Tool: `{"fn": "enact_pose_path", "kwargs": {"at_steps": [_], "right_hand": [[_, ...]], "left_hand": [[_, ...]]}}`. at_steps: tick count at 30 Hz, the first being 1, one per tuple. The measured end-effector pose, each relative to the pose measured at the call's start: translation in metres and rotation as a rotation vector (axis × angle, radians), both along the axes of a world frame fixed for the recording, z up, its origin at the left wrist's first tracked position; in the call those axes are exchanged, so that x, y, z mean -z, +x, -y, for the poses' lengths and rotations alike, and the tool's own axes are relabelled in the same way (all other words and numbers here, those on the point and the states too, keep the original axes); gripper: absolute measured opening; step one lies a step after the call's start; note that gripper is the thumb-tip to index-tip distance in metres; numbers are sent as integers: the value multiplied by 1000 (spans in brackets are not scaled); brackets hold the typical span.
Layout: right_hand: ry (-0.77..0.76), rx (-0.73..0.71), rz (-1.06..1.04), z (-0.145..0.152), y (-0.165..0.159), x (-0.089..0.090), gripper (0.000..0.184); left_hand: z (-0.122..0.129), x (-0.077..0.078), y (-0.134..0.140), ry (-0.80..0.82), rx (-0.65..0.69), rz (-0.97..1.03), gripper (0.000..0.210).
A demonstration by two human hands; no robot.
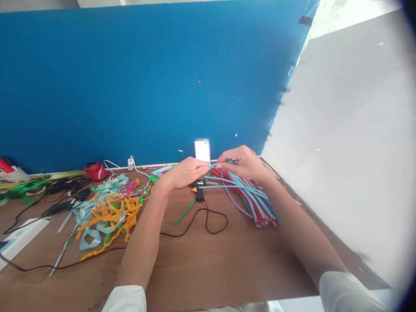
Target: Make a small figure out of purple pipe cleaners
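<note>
My left hand [190, 172] and my right hand [242, 164] meet above the middle of the table, fingers pinched. Between their fingertips runs a short light-blue pipe cleaner [212, 165], gripped from both sides; its ends are hidden by the fingers. Below my right hand and forearm lies a thick bundle of pipe cleaners [256, 201] in red, blue, purple and green. A black glue gun [200, 190] rests on the table under my hands, partly covered by the left one. Beside it is a single green pipe cleaner [186, 211].
A lit phone [202, 151] leans against the blue partition [146, 86]. Yellow twisted pipe cleaners [113, 212] and light-blue ribbon [91, 238] are heaped on the left. A white power strip [24, 240], black cables and a red roll [96, 171] lie farther left. A grey-white panel [351, 130] borders the right side.
</note>
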State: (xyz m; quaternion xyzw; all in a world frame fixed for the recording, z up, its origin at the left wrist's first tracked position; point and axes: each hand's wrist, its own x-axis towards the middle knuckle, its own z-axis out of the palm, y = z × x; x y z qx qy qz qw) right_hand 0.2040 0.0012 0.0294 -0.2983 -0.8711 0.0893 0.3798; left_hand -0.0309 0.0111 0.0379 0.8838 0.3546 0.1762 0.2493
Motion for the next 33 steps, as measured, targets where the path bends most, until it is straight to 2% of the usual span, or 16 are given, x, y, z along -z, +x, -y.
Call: {"fn": "enact_pose_path", "kwargs": {"at_steps": [4, 11, 16, 21, 33], "right_hand": [[-19, 65, 34, 1, 0, 0, 33], [-23, 44, 29, 4, -1, -4, 36], [-73, 127, 73, -2, 2, -3, 37], [-58, 121, 115, -5, 4, -1, 34], [-288, 84, -187, -4, -4, 2, 32]], "left_hand": [[-1, -1, 0, -4, 10, 5, 38], [-2, -3, -5, 80, -26, -4, 36], [-3, -1, -5, 157, -61, -45, 35], [-4, 0, -3, 189, -77, -56, 35], [-5, 1, -3, 197, -77, -48, 36]]}}
